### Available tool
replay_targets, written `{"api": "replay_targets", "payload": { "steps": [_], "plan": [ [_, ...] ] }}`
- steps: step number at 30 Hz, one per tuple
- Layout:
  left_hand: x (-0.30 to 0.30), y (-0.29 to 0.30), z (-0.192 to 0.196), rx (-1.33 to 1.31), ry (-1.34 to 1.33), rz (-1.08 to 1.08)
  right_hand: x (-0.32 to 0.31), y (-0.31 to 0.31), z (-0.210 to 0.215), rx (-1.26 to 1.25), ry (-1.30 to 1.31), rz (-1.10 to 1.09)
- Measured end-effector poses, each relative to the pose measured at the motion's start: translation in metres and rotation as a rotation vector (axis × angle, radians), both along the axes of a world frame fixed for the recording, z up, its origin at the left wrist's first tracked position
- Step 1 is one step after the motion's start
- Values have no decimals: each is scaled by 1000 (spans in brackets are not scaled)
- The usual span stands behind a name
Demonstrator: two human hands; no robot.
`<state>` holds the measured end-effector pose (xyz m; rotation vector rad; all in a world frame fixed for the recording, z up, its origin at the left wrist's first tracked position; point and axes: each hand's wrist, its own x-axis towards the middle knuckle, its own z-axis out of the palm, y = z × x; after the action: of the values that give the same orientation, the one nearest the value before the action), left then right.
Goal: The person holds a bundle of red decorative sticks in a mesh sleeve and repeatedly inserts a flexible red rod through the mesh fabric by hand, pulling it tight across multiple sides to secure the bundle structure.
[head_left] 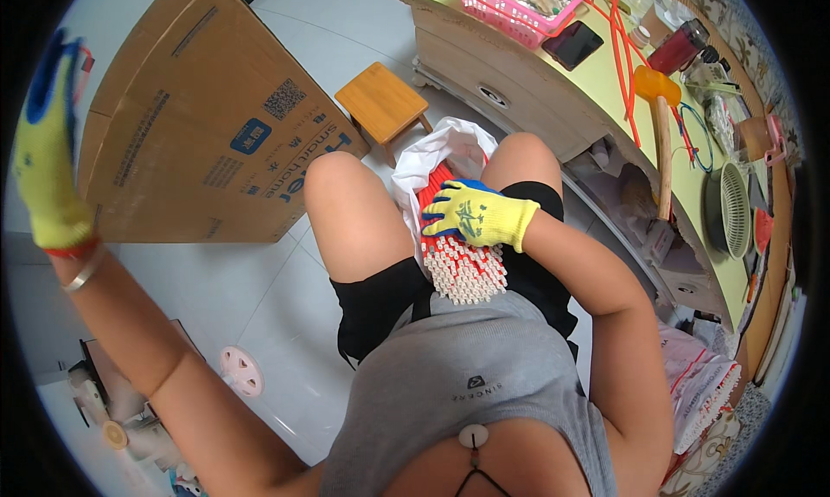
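Yellow-gloved right hand (478, 215), grip spread over white-tipped red rods (467, 269), left hand (52, 151) raised, grip unclear

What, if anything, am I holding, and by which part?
Your right hand lies on the red bundle near its white ends, grip unclear. Left hand: can't tell.

Between the knees (328, 181) a bag (474, 138) with rods (467, 277) in it, beyond it a stool (380, 99), left of the stool a carton (199, 134), and on the right a worktop (692, 199) with a basket (519, 28) at the far end, a phone (572, 45) beside the basket, a mallet (664, 143) nearer and a colander (735, 212) right of the mallet.
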<state>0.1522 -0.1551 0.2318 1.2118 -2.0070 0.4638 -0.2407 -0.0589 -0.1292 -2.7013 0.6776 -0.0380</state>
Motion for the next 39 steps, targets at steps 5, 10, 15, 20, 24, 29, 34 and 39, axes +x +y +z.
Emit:
{"api": "replay_targets", "payload": {
  "steps": [5,10,15,20,24,29,34,39],
  "plan": [
    [-89,60,-103,390,41,-148,-6,7,-29,-84,-213,-71],
    [-118,94,-192,850,447,-366,-12,18,6,-50,-277,-83],
    [-138,108,-238,844,423,-457,-14,33,9,-74,-136,91],
    [-140,112,-253,869,419,-488,-13,34,22,-87,-106,111],
    [-131,116,-254,798,465,-554,-24,34,93,-130,-665,-177],
    [-132,137,-252,1362,792,-727,-141,27,158,315,-2101,-337],
    [-164,132,-300,852,296,-985,-292,54,126,857,-2685,41],
    [-193,117,-305,1141,2009,-1128,-315,62,20,717,-2894,-289]
  ]
}}
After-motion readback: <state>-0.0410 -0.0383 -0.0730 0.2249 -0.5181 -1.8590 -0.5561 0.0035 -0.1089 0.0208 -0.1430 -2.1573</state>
